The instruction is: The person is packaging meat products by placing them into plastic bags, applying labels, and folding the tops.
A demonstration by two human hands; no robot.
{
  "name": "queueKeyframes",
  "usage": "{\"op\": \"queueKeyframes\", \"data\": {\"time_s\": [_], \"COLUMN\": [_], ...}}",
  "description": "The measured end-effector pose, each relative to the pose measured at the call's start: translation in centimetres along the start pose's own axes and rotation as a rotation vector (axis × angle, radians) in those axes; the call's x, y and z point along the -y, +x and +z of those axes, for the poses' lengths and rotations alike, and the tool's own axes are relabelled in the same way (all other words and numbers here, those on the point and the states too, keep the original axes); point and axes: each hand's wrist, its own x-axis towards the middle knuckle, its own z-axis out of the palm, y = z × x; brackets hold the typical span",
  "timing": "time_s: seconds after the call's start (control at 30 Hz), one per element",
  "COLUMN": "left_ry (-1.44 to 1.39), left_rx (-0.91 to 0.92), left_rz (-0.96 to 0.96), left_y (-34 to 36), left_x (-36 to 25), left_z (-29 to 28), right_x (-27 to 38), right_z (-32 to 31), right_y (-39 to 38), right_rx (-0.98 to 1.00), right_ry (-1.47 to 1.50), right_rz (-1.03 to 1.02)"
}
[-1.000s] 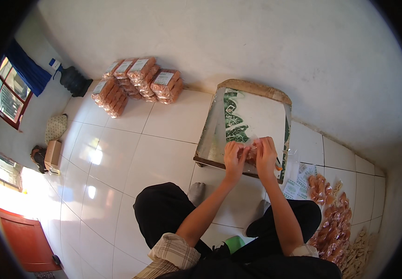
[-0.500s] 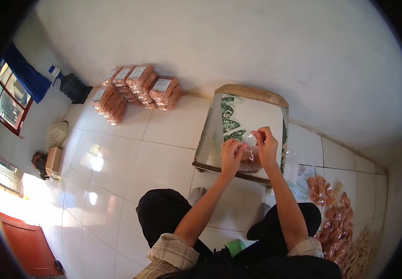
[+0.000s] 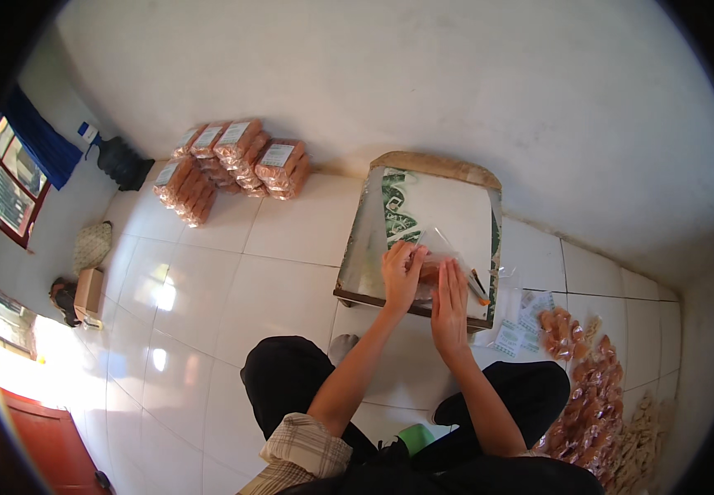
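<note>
A clear plastic bag (image 3: 430,271) with reddish-brown contents lies at the near edge of a low table (image 3: 456,198) with a white and green top. My left hand (image 3: 401,274) grips the bag's left side with curled fingers. My right hand (image 3: 450,301) lies flat against its right side, fingers stretched out and side by side. Much of the bag is hidden under both hands; its clear open-looking end stands out beyond the fingers. Just right of my right hand lies a thin dark tool with an orange end (image 3: 481,294), its kind unclear.
Stacked packs (image 3: 245,153) of reddish-brown goods with white labels stand by the wall. To my right, label sheets (image 3: 522,322) and many small filled bags (image 3: 588,388) lie on the tiled floor. A water jug (image 3: 122,161) stands far left, near a cardboard box (image 3: 89,290).
My right hand has gone from pinching the bag's top to lying flat on its side. My left hand has shifted slightly left. The orange-ended tool now shows beside them.
</note>
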Motion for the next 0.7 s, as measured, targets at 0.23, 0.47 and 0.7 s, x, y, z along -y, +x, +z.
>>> {"op": "queueKeyframes", "data": {"time_s": [0.23,0.47,0.7], "left_ry": [-0.089,-0.119,-0.293], "left_rx": [-0.001,-0.024,-0.046], "left_rz": [-0.005,0.121,0.012], "left_y": [-0.9,-1.2,-1.7], "left_x": [-0.5,0.5,0.8], "left_z": [0.1,0.0,0.6], "right_x": [-2.0,-2.3,-2.5], "right_z": [1.7,1.9,2.2], "right_y": [1.1,2.6,3.1], "right_rx": [0.003,-0.088,-0.125], "right_ry": [0.082,0.319,0.470], "right_rz": [0.020,0.077,0.177]}}
